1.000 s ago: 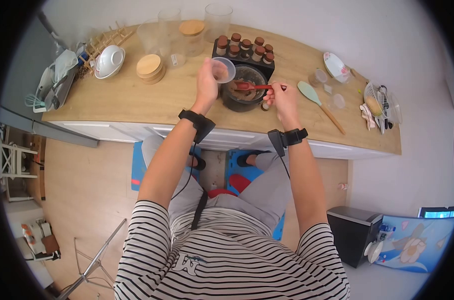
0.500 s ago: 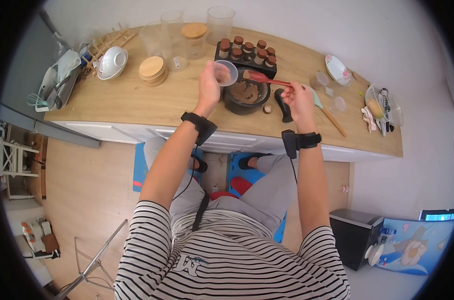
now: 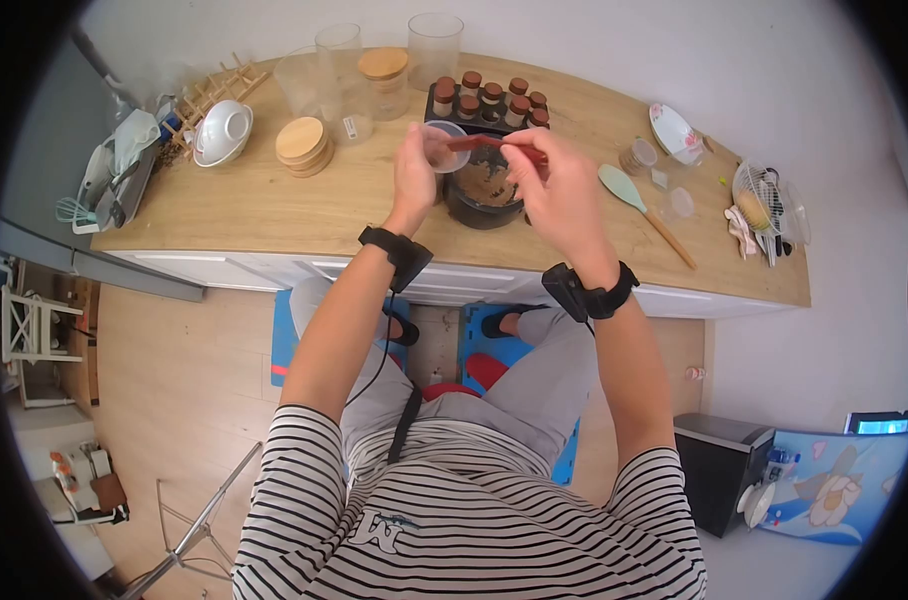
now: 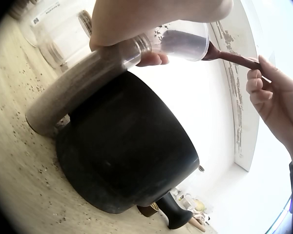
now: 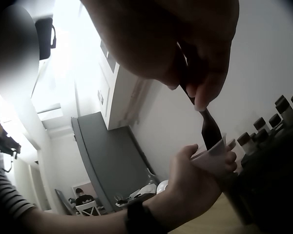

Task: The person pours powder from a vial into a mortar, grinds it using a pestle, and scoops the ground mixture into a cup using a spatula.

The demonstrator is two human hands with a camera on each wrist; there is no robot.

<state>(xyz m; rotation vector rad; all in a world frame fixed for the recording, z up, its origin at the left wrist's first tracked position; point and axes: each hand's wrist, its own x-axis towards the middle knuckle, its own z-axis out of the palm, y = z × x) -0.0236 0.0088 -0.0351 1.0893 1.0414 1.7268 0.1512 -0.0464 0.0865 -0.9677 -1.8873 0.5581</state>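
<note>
My left hand [image 3: 412, 178] grips a small clear plastic cup [image 4: 181, 43], tilted above the left rim of a black mortar [image 3: 477, 213]. Brown powder [image 3: 487, 187] covers the mortar's inside. In my right hand [image 3: 566, 205] I pinch the handle of a red spatula [image 3: 471, 143]; its blade dips into the cup's mouth in the right wrist view. A glass tube of brownish powder [image 4: 80, 90] stands against the mortar, below my left hand. Beside the mortar lie a black pestle [image 4: 174, 212] and a small brown cap [image 4: 147, 210]; my right hand hides the pestle in the head view.
A black rack of brown-capped spice jars [image 3: 471, 120] stands behind the mortar. Glass jars [image 3: 342, 95] and a wooden-lidded container [image 3: 305, 146] stand left. To the right lie a mint spatula [image 3: 624, 188], a patterned bowl [image 3: 674, 135] and a wire basket [image 3: 754, 190]. Crumbs speckle the counter.
The red spatula has come up out of the mortar and across to the cup. My right hand first swung right, then back left and over the pestle. The left hand holds the cup nearly still.
</note>
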